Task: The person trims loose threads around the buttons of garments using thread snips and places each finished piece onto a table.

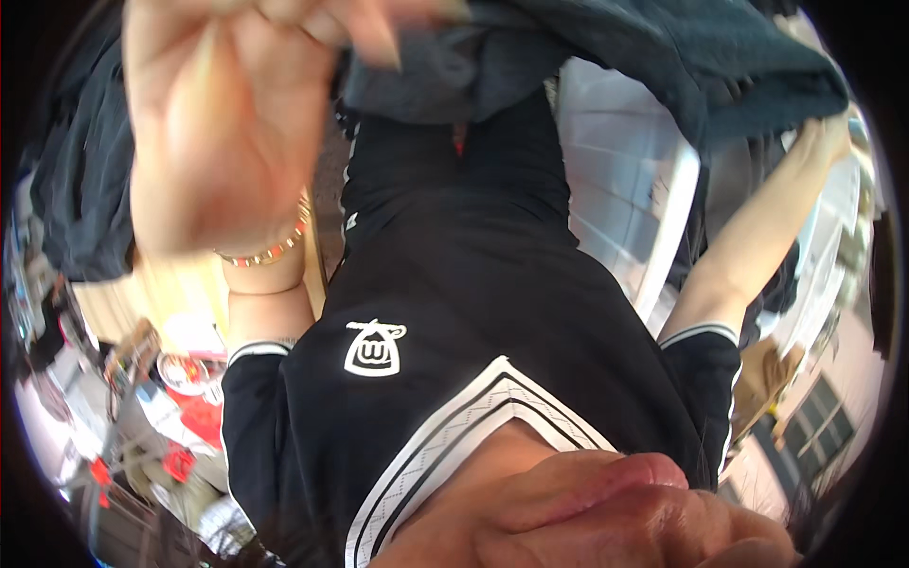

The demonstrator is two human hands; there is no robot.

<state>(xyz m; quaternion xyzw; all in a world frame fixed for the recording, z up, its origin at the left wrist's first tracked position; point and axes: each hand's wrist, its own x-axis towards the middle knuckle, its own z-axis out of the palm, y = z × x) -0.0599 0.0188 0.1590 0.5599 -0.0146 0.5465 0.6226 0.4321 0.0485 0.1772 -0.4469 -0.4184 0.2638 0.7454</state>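
Note:
A dark grey-blue cloth garment (606, 43) stretches across the top of the head view, in front of my legs. Its right end reaches my right hand (835, 137), which grips it at the hem; some of the fingers are hidden by the cloth. Close to the camera at the upper left is my left hand (227, 123), palm in view and a beaded bracelet on its wrist. Those fingers bend rightward over the garment's left part, blurred and partly cut off by the upper edge, so whether they hold cloth cannot be made out.
More dark clothing (85, 180) hangs or lies in a heap at the far left. Beside my legs on the right stands a pale panel with a white edge (670, 222). A light wooden surface (175, 293) and assorted red and white items (194, 407) lie on the left.

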